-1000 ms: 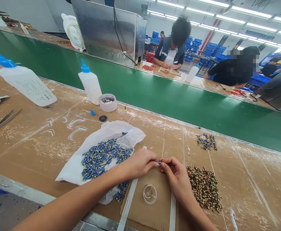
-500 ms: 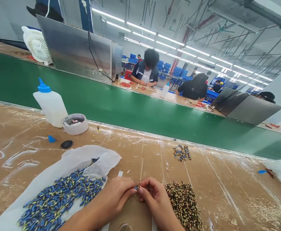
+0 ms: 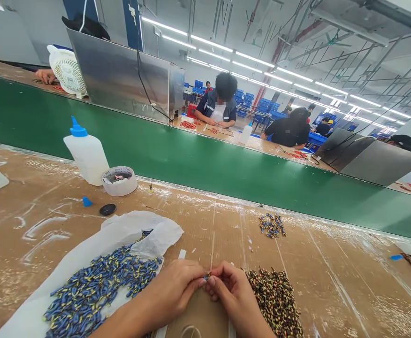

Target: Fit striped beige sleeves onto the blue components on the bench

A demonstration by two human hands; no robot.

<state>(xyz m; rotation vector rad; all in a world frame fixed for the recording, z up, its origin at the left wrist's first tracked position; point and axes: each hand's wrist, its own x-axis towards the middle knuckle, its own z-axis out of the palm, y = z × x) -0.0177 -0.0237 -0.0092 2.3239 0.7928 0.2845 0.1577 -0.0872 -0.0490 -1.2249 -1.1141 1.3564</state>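
My left hand (image 3: pixel 181 287) and my right hand (image 3: pixel 231 286) meet fingertip to fingertip, closed in a pinch. Between them sits a small blue and brown piece (image 3: pixel 207 277), mostly covered by the fingers. Left of my left hand, many blue and yellow small pieces (image 3: pixel 96 286) lie on a white sheet (image 3: pixel 33 305). Beside my right hand is a heap of dark brown and yellow small pieces (image 3: pixel 275 300). Farther back lies a smaller group of blue, yellow and brown pieces (image 3: pixel 272 226).
A white squeeze bottle (image 3: pixel 87 157) with a blue cap and a tape roll (image 3: pixel 119 181) stand at the belt's near edge. A black disc (image 3: pixel 107 209) and blue cap (image 3: pixel 87 201) lie nearby. Across the green belt (image 3: pixel 191 159), co-workers (image 3: pixel 219 101) sit beside metal panels (image 3: pixel 121 70).
The whole view has shifted slightly, so things appear farther right. A co-worker's hand now shows beside the fan. My hands stay together, with the small piece turned a little between the fingers.
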